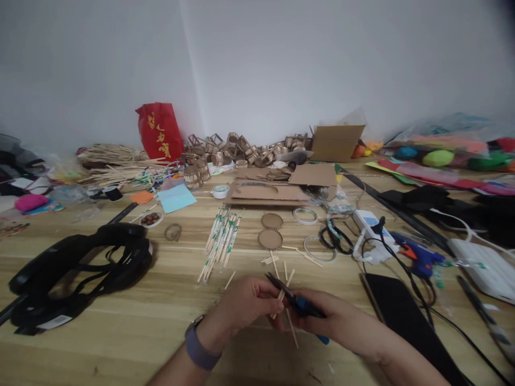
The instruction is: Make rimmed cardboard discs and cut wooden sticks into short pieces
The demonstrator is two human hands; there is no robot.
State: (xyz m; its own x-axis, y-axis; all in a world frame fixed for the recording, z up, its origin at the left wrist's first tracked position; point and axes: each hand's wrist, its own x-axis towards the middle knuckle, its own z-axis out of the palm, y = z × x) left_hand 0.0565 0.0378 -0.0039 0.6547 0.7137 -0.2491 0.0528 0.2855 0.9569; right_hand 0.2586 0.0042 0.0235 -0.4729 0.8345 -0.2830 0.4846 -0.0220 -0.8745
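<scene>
My left hand [251, 303] pinches thin wooden sticks [288, 285] at the front middle of the table. Blue-handled scissors [302, 304] are gripped in my right hand [330, 315], with their dark blades lying across the sticks beside my left fingertips. One longer stick [292, 328] slants down below the blades. Cut stick pieces [270, 259] lie scattered just beyond my hands. Two round cardboard discs [270, 239] rest farther back, one behind the other. To their left lies a pile of paper-wrapped chopsticks [221, 241].
Black head straps [132, 252] lie at left. A dark phone-like slab [406, 327], a blue glue gun [422, 257] and cables crowd the right. Tape rings [319, 249] and flat cardboard [265, 194] sit beyond my hands. Small stick-and-cardboard barrels [217, 158] and a red bag [160, 131] stand at the back.
</scene>
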